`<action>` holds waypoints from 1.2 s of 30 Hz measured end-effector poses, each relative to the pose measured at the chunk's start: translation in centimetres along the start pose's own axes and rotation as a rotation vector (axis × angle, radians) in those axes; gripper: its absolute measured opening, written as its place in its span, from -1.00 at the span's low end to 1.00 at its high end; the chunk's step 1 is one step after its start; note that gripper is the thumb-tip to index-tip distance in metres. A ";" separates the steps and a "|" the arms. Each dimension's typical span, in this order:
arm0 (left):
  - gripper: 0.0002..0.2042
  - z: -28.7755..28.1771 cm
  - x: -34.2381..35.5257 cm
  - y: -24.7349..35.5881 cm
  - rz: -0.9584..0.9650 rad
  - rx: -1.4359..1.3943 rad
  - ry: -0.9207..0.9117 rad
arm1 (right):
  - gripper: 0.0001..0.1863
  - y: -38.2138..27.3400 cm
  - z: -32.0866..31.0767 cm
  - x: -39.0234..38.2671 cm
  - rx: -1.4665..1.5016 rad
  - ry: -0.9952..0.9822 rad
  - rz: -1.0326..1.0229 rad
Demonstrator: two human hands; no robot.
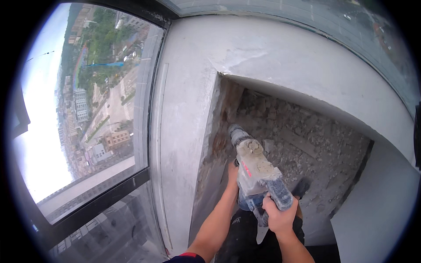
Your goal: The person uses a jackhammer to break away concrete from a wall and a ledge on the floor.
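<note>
A dusty rotary hammer (pixel 254 164) points away from me, its front end close to the broken lower wall face (pixel 222 138). My right hand (pixel 280 215) is closed round its dark rear handle. On the tool's left side my left hand (pixel 233 175) grips near the front, by a dark side handle; the tool covers most of its fingers. The bit's tip cannot be made out against the wall. Chipped, brownish patches mark the wall beside the tool's nose.
Rubble (pixel 302 131) covers the floor of the recess, with a shoe (pixel 301 187) standing in it. A pale ledge (pixel 280 57) runs round the recess. At left, a dark-framed window (pixel 109 96) looks far down on a city. A grey wall (pixel 377 201) bounds the right.
</note>
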State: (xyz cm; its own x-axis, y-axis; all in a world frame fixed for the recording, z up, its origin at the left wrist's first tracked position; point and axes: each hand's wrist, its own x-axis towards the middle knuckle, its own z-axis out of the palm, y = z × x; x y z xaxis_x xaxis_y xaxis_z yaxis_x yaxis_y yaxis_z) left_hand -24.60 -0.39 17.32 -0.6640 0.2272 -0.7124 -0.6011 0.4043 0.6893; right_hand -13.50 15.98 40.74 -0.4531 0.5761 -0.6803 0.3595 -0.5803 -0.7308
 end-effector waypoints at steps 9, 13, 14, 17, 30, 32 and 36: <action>-0.69 1.6 1.6 -1.8 -0.055 0.106 0.025 | -0.85 -1.4 -3.1 2.6 0.139 0.047 0.072; -0.68 3.7 -4.1 -3.8 -0.122 0.225 0.021 | -0.83 2.8 -7.9 -1.1 0.267 0.054 0.148; -0.68 3.7 -5.0 -3.3 -0.085 0.266 0.040 | -0.83 3.5 -8.3 -1.7 0.286 0.033 0.128; -0.68 1.9 -6.9 -3.1 -0.017 0.286 0.092 | -0.85 4.3 -8.0 -3.4 0.234 0.002 0.120; -0.64 -0.2 -1.1 -8.5 -0.267 -0.427 0.087 | -0.85 1.7 -0.9 0.1 -0.135 -0.081 -0.039; -0.65 -0.2 0.9 -8.5 -0.251 -0.416 0.064 | -0.85 1.7 0.6 2.7 -0.135 -0.091 -0.021; -0.66 1.5 2.0 -8.5 -0.222 -0.361 0.074 | -0.90 1.0 0.3 4.2 -0.110 -0.073 0.065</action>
State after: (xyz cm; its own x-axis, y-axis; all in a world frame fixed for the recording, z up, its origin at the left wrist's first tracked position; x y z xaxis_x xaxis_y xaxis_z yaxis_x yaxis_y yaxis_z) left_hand -20.14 -2.00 9.86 -0.5229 0.0999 -0.8465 -0.8416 0.0973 0.5313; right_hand -15.33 17.68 37.15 -0.4826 0.4934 -0.7236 0.4753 -0.5464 -0.6896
